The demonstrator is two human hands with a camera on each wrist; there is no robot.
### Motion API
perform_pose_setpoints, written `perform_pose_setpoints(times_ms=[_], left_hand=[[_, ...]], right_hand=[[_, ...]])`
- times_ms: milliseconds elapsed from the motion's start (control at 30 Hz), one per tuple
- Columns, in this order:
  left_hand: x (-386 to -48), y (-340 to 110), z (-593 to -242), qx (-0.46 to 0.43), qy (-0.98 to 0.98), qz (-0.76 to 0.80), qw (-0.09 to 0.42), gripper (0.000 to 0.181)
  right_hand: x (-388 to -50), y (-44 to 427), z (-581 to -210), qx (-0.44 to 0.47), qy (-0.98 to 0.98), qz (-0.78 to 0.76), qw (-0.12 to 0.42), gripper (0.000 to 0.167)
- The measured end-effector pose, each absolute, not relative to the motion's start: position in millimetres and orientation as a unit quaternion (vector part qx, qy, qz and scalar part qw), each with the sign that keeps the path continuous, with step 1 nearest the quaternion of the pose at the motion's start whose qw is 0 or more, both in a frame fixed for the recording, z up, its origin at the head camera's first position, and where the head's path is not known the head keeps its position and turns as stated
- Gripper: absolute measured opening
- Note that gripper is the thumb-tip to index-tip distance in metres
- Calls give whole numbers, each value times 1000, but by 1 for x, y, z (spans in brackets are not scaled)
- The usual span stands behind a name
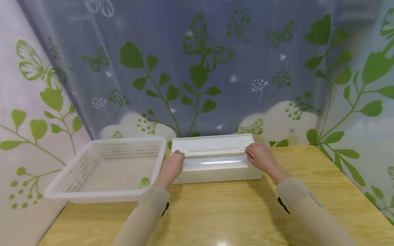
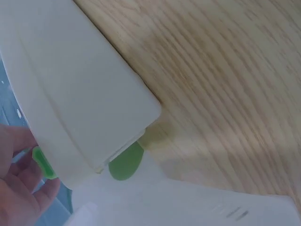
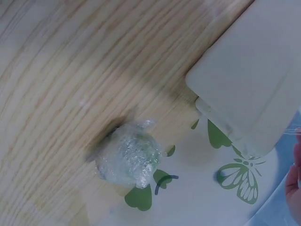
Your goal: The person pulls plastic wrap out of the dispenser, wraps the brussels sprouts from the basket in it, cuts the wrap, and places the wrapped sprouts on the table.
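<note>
A white cling film dispenser [image 1: 215,175] lies lengthwise on the table with its lid [image 1: 212,139] raised at the back. Inside shows a shiny roll of cling film [image 1: 215,161]. At the dispenser's left end my left hand [image 1: 175,165] pinches the film's edge; its fingers are curled in the left wrist view, where a small green piece [image 2: 43,163] shows beside them. My right hand [image 1: 261,157] pinches the film at the right end, and a clear strip of film [image 3: 292,132] meets its fingertips in the right wrist view.
A white perforated basket [image 1: 101,195] stands left of the dispenser, with a small green round item [image 1: 144,182] in it. Beyond the dispenser's right end sits a film-wrapped greenish ball [image 3: 129,155]. A patterned curtain [image 1: 209,85] hangs behind the wooden table [image 1: 215,212].
</note>
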State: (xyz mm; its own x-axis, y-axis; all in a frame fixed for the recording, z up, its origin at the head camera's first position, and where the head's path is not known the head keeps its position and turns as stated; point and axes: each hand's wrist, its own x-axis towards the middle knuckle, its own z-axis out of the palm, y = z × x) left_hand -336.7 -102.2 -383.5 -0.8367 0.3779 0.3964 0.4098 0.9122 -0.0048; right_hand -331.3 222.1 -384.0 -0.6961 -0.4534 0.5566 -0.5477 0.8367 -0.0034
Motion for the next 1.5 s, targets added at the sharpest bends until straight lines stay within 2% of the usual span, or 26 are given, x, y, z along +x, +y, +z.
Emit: perform_pose_setpoints(times_ms=[300, 433, 633, 867, 1200, 1367, 1500], left_hand=[[-339, -103, -378, -190, -962, -68, 182, 15], [-341, -100, -376, -197, -963, -78, 167, 16], [-345, -100, -370, -182, -968, -80, 151, 13], [-348, -102, -364, -179, -969, -105, 132, 11], [-352, -105, -346, -156, -976, -121, 93, 15], [-352, -108, -332, -158, -976, -123, 89, 17], [-349, -110, -322, -165, -973, -137, 87, 17]], right_hand=[[-330, 211, -388, 164, -931, 258, 199, 13], [-329, 215, -385, 152, -933, 271, 179, 16], [-330, 217, -379, 182, -943, 210, 182, 12], [-326, 217, -375, 173, -949, 203, 165, 13], [-331, 214, -361, 179, -943, 211, 184, 15], [-330, 213, -351, 168, -945, 221, 172, 17], [-327, 213, -343, 172, -942, 217, 190, 16]])
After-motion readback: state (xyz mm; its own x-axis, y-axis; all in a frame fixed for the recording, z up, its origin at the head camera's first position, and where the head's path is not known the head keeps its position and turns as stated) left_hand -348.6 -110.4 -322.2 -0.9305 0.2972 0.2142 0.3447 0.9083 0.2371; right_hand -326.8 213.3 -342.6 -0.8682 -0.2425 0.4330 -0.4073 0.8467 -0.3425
